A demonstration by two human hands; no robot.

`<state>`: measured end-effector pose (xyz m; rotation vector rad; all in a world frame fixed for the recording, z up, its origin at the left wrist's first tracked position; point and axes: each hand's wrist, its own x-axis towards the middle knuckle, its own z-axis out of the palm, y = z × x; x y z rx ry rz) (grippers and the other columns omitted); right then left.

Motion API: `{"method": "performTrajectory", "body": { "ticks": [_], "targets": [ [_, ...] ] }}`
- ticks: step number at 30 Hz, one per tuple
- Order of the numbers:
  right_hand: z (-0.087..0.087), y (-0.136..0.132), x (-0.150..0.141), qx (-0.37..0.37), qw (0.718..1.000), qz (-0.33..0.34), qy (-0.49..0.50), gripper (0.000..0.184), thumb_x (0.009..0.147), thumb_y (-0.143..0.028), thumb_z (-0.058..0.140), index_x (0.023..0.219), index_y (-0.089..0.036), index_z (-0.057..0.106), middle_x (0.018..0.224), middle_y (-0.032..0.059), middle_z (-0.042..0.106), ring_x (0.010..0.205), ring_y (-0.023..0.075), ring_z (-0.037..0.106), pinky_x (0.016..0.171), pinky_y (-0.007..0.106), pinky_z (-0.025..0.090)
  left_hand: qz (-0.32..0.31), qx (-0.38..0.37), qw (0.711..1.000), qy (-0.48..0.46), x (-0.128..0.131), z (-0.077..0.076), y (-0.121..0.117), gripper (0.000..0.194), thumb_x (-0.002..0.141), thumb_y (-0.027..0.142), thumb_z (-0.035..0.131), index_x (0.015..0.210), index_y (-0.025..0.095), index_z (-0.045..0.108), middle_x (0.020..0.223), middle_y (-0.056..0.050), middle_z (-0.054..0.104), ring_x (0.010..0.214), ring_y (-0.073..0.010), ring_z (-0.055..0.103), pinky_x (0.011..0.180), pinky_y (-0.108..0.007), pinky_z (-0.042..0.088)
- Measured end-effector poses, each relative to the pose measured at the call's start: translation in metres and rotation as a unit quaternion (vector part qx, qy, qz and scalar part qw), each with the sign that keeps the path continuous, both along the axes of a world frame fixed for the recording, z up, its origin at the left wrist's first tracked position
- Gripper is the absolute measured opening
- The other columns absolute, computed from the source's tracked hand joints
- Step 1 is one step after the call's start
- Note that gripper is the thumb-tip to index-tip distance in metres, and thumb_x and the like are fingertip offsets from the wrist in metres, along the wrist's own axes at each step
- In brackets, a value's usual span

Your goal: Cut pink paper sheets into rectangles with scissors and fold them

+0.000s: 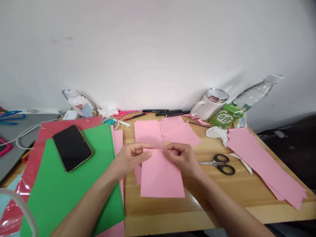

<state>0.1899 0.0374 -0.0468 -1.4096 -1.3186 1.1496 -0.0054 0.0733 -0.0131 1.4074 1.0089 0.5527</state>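
Note:
A pink paper sheet (161,177) lies on the wooden table (222,194) in front of me. My left hand (129,158) pinches its far edge on the left side. My right hand (181,157) pinches the same far edge on the right side, and the edge is lifted slightly off the table. More pink sheets (172,130) lie just beyond my hands. Black-handled scissors (221,163) rest on the table to the right of my right hand.
A black phone (72,147) lies on a green sheet (66,187) over red paper (37,141) at left. Long pink strips (266,164) lie at right. Along the wall stand a white mug (209,104), a green carton (225,116), two bottles (254,93), markers (158,112) and crumpled tissue (217,132).

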Motion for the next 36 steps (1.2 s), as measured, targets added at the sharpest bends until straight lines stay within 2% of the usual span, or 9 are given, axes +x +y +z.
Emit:
{"method": "performTrajectory", "body": {
  "ticks": [4,9,12,15,19,22,25,29,36],
  "targets": [
    [-0.007,-0.005,-0.008,-0.016,0.997,0.066,0.019,0.016,0.076,-0.025,0.056,0.068,-0.015,0.066,0.063,0.0004,0.061,0.055,0.0109,0.049,0.048,0.020,0.035,0.037,0.059,0.996,0.051,0.011,-0.008,-0.007,0.015,0.070,0.029,0.062,0.069,0.016,0.070,0.073,-0.004,0.071,0.066,-0.0154,0.062,0.061,-0.024,0.048],
    [-0.013,-0.004,-0.011,0.005,0.995,0.102,-0.008,0.015,0.076,-0.021,0.053,0.068,-0.015,0.064,0.060,-0.0002,0.058,0.054,0.0100,0.048,0.048,0.020,0.035,0.058,0.090,0.992,0.069,0.018,-0.009,-0.012,0.011,0.066,0.022,0.060,0.060,0.017,0.068,0.064,-0.002,0.070,0.063,-0.0153,0.063,0.064,-0.025,0.051],
    [-0.010,-0.002,-0.006,-0.005,0.995,0.097,-0.009,0.016,0.076,-0.020,0.052,0.065,-0.015,0.062,0.055,-0.0014,0.055,0.048,0.0092,0.047,0.044,0.020,0.034,0.069,0.101,0.990,0.073,0.014,-0.006,-0.009,0.010,0.065,0.021,0.060,0.059,0.017,0.067,0.062,-0.001,0.069,0.060,-0.0143,0.063,0.063,-0.024,0.051],
    [-0.005,0.004,0.005,-0.035,0.996,0.075,0.024,0.014,0.074,-0.023,0.055,0.063,-0.016,0.060,0.053,-0.0014,0.056,0.045,0.0101,0.050,0.043,0.021,0.039,0.098,0.126,0.984,0.079,0.004,-0.002,-0.001,0.009,0.063,0.021,0.062,0.057,0.017,0.067,0.061,-0.001,0.069,0.058,-0.0145,0.062,0.059,-0.023,0.051],
    [0.002,0.012,0.018,0.005,0.999,0.006,0.042,0.017,0.074,-0.030,0.057,0.065,-0.016,0.060,0.054,-0.0005,0.059,0.046,0.0103,0.052,0.046,0.023,0.044,0.148,0.161,0.972,0.085,-0.006,-0.001,0.007,0.009,0.062,0.023,0.064,0.059,0.016,0.068,0.061,-0.002,0.069,0.056,-0.0145,0.061,0.052,-0.021,0.048],
    [0.003,0.013,0.014,0.046,0.997,-0.021,0.060,0.020,0.079,-0.034,0.055,0.074,-0.016,0.062,0.062,0.0014,0.063,0.054,0.0119,0.057,0.054,0.025,0.048,0.133,0.161,0.975,0.080,-0.004,-0.002,0.006,0.009,0.063,0.023,0.064,0.060,0.016,0.068,0.062,-0.002,0.070,0.058,-0.0142,0.062,0.055,-0.021,0.048],
    [-0.002,0.007,0.001,0.037,0.997,0.027,0.069,0.020,0.080,-0.034,0.056,0.083,-0.016,0.064,0.074,0.0034,0.066,0.066,0.0135,0.060,0.060,0.025,0.048,0.104,0.140,0.982,0.075,0.004,-0.003,0.000,0.009,0.064,0.021,0.062,0.059,0.016,0.067,0.062,-0.002,0.070,0.059,-0.0139,0.062,0.058,-0.022,0.049],
    [-0.009,-0.001,-0.008,-0.008,0.996,0.081,0.049,0.020,0.077,-0.033,0.059,0.070,-0.015,0.063,0.062,0.0000,0.060,0.052,0.0104,0.052,0.047,0.021,0.039,0.081,0.134,0.985,0.070,0.010,-0.004,-0.005,0.010,0.065,0.021,0.060,0.061,0.017,0.067,0.062,-0.001,0.069,0.059,-0.0140,0.061,0.057,-0.022,0.049],
    [-0.003,0.004,0.006,-0.005,0.997,0.068,0.045,0.024,0.074,-0.036,0.062,0.065,-0.014,0.063,0.060,0.0007,0.058,0.052,0.0105,0.048,0.046,0.022,0.036,0.098,0.118,0.986,0.061,0.003,-0.004,0.002,0.009,0.061,0.021,0.062,0.059,0.015,0.067,0.054,-0.001,0.066,0.047,-0.0107,0.056,0.043,-0.019,0.042]
  ]
}}
